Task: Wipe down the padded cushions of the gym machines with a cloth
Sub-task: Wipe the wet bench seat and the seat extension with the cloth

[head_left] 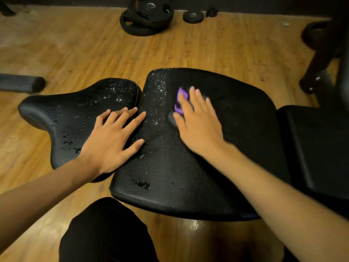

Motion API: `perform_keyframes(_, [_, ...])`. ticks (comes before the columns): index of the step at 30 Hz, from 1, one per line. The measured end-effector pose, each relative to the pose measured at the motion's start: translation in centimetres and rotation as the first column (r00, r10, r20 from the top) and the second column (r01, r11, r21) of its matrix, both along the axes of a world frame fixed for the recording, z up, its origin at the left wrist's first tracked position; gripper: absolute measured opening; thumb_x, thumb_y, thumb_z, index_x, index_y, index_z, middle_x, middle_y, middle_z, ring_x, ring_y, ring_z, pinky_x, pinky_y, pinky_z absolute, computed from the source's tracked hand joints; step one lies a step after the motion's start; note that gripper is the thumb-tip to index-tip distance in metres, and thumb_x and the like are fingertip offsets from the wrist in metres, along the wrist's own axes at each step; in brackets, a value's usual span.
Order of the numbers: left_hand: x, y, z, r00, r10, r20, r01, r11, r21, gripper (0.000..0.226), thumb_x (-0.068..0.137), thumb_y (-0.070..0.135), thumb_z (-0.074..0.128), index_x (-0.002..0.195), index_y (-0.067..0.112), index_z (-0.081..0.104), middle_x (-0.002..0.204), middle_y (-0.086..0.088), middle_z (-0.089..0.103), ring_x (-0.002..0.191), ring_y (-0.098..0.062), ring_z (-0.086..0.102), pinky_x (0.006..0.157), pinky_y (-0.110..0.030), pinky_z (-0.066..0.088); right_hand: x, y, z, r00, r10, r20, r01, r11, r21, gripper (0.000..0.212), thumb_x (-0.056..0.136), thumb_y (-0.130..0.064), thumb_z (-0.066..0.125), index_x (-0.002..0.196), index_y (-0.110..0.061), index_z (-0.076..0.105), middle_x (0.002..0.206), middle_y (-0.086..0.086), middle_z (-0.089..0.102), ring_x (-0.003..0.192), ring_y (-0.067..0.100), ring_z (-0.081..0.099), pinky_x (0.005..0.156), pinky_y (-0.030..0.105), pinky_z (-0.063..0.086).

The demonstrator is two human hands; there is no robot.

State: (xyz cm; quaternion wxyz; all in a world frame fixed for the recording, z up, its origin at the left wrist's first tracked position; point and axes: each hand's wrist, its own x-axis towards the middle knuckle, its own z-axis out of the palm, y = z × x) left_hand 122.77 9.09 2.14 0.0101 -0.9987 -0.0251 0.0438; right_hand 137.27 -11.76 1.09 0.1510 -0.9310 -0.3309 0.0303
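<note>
I get one view only: head-worn wide-angle, facing forward and steeply down, close above the padded cushion (188, 167); wood floor (75, 50) beyond.

The cloth (177, 108) lies mostly hidden under the blurred right hand (198, 123); the top edge crops the weight plates (145, 18).

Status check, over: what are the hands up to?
Right hand presses cloth on wide cushion. Left hand flat, spanning both pads. Droplets on seat pad; nothing blocking.
</note>
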Motion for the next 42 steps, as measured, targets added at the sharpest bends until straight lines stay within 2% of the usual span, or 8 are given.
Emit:
perform_keyframes(5, [0.0,0.1,0.1,1.000,0.000,-0.015,0.000,1.000,-0.006,0.079,0.102,0.069,0.010,0.164,0.023,0.028,0.163,-0.008,0.039,0.150,-0.032,0.036,0.120,-0.057,0.025,-13.0,-6.7,1.1,0.969,0.220,-0.109,-0.222,0.975,-0.005,0.064,0.104,-0.053,0.011,0.163,-0.027,0.008,0.171,0.002,-0.001,0.157,0.019,-0.007,0.127,0.042,0.004])
perform_keyframes(8, [0.0,0.1,0.0,1.000,-0.004,-0.003,0.004,1.000,0.004,0.079,0.102,0.068,0.012,0.164,0.023,0.029,0.163,-0.009,0.040,0.149,-0.033,0.036,0.119,-0.057,0.026,-8.0,-5.7,0.4,0.950,0.312,-0.017,-0.312,0.950,-0.005,0.065,0.104,-0.054,0.015,0.163,-0.028,0.016,0.171,0.002,0.005,0.158,0.018,-0.002,0.128,0.042,0.004])
perform_keyframes(15, [0.1,0.2,-0.2,0.999,-0.012,0.037,0.011,1.000,0.019,0.075,0.103,0.065,0.018,0.163,0.023,0.030,0.162,-0.009,0.040,0.146,-0.034,0.038,0.115,-0.057,0.028,6.8,3.3,0.6,0.999,0.024,-0.034,-0.028,0.994,-0.104,0.062,0.110,-0.048,0.024,0.164,-0.026,0.006,0.171,0.006,-0.010,0.157,0.020,-0.012,0.127,0.041,-0.007])
perform_keyframes(19, [0.1,0.2,-0.4,0.999,-0.012,0.042,0.011,1.000,0.017,0.071,0.102,0.058,0.023,0.163,0.022,0.032,0.162,-0.010,0.041,0.144,-0.036,0.039,0.114,-0.058,0.028,-4.0,-0.3,-0.1,0.985,0.163,0.061,-0.164,0.986,0.001,0.062,0.105,-0.047,0.020,0.163,-0.023,0.020,0.171,0.009,0.009,0.158,0.025,0.002,0.128,0.046,0.004])
perform_keyframes(24, [0.0,0.4,-0.6,0.999,-0.016,0.048,0.015,1.000,0.002,0.071,0.102,0.057,0.021,0.164,0.024,0.028,0.164,-0.010,0.038,0.148,-0.034,0.036,0.118,-0.057,0.024,-14.6,-6.4,1.1,0.917,0.387,-0.099,-0.387,0.922,0.021,0.061,0.106,-0.051,0.018,0.163,-0.031,0.013,0.171,-0.001,0.004,0.158,0.014,-0.004,0.127,0.039,0.002])
perform_keyframes(29, [-0.1,0.4,-0.7,0.998,-0.018,0.062,0.018,1.000,0.001,0.069,0.104,0.056,0.019,0.165,0.024,0.027,0.164,-0.009,0.038,0.148,-0.034,0.035,0.118,-0.057,0.025,1.8,-0.2,0.1,0.973,0.202,0.113,-0.193,0.977,-0.086,0.062,0.104,-0.051,0.019,0.160,-0.024,0.027,0.169,0.013,0.019,0.157,0.030,0.013,0.125,0.053,0.016])
perform_keyframes(33, [-0.1,0.3,-0.8,0.996,-0.012,0.086,0.013,1.000,-0.012,0.069,0.104,0.055,0.020,0.164,0.023,0.029,0.162,-0.011,0.040,0.147,-0.035,0.036,0.118,-0.058,0.025,10.7,3.0,0.9,1.000,0.002,0.009,-0.001,0.993,-0.116,0.061,0.109,-0.050,0.023,0.164,-0.028,0.009,0.171,0.010,-0.003,0.158,0.027,-0.007,0.125,0.046,-0.006])
perform_keyframes(42, [0.0,0.6,-0.7,0.998,-0.019,0.056,0.019,1.000,-0.010,0.070,0.103,0.056,0.021,0.164,0.024,0.028,0.162,-0.011,0.040,0.149,-0.033,0.035,0.119,-0.056,0.023,-10.3,-7.8,0.7,0.901,0.425,-0.088,-0.428,0.904,-0.011,0.057,0.104,-0.058,0.013,0.158,-0.046,0.000,0.171,-0.007,-0.008,0.155,0.009,-0.016,0.126,0.035,-0.005])
